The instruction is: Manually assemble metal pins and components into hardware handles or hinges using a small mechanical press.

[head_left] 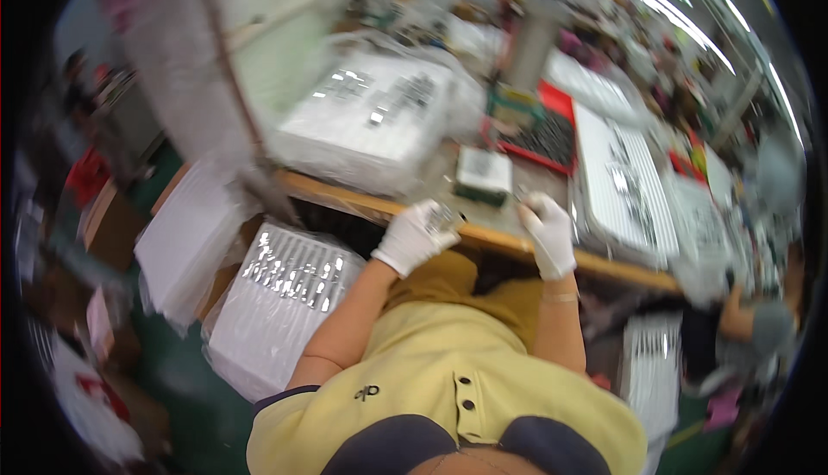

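Observation:
Both my hands wear white gloves and are above the front edge of the workbench. My left hand is closed around a small shiny metal part; blur hides its exact kind. My right hand is closed, thumb and fingertips pinched together to the right of it. Something small seems to be at those fingertips, but I cannot make it out. Just beyond the hands, a small block with a white top and dark green sides stands on the bench.
A white tray with shiny metal parts lies at the back left. A red tray of dark small parts and a ribbed white tray are at the right. A wrapped stack stands beside my left arm; a person sits at right.

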Demonstrator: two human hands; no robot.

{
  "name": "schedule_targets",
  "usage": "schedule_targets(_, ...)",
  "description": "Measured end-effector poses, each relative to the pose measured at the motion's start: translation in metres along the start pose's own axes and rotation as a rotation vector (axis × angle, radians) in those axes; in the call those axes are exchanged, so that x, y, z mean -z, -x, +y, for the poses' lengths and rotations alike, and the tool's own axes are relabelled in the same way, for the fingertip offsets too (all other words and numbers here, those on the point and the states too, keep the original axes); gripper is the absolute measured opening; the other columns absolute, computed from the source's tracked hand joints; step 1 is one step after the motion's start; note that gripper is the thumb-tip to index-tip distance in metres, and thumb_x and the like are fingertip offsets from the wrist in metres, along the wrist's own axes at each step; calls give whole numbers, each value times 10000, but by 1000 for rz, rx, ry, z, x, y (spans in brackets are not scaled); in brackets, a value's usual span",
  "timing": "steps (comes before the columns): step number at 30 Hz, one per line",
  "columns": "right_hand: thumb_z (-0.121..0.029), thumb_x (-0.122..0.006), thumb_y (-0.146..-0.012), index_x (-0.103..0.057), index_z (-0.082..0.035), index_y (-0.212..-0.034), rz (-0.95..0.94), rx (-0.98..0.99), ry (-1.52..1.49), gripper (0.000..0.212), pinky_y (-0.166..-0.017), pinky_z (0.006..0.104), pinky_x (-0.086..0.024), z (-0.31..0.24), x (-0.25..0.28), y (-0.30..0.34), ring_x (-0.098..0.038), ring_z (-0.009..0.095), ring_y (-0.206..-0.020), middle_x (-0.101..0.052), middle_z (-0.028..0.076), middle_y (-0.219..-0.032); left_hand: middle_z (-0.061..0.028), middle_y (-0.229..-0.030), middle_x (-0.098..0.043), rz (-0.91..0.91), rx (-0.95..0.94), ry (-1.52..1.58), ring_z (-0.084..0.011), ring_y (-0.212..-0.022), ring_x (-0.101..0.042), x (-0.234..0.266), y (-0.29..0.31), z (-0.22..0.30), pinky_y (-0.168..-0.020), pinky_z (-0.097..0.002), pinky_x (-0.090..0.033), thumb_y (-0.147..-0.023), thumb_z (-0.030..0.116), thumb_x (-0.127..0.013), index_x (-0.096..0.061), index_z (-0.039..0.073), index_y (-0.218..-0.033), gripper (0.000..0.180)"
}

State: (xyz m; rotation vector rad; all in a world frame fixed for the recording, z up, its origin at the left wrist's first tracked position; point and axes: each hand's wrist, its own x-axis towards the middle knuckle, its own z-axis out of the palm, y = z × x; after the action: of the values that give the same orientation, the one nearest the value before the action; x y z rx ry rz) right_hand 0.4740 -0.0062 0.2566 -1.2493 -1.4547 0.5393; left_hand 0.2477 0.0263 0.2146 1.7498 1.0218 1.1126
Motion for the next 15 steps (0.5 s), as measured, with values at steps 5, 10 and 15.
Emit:
schedule_targets(5,-49,-617,-815,-637,-5,-892,-69,-163,80,91,-614,265,-467,6,24,-1,-585,146,-651,-628,79,-751,-13,-721,-622,-77,-53,-45,-63,-638,-532,-35,-35,5,-607,-236,-456,-689,81,-773,-607,37,-835,226)
schedule_targets(10,-79,-630,-790,-651,-42,-876,-12,-70,295,96,-713,326,-491,33,52,5,-624,273,-768,-645,133,-834,-35,-753,-639,-151,-63,-58,-74,-668,-564,-77,-53,11,-635,-238,-469,-693,75,-761,-612,37,-833,208)
schedule_targets(15,-67,-594,-779,-622,-53,-841,-36,61,618,69,-693,357,-497,29,72,2,-614,309,-772,-627,125,-824,-91,-772,-626,-106,-193,-206,-222,-666,-616,-101,-59,4,-635,-307,-492,-664,84,-777,-589,52,-843,262)
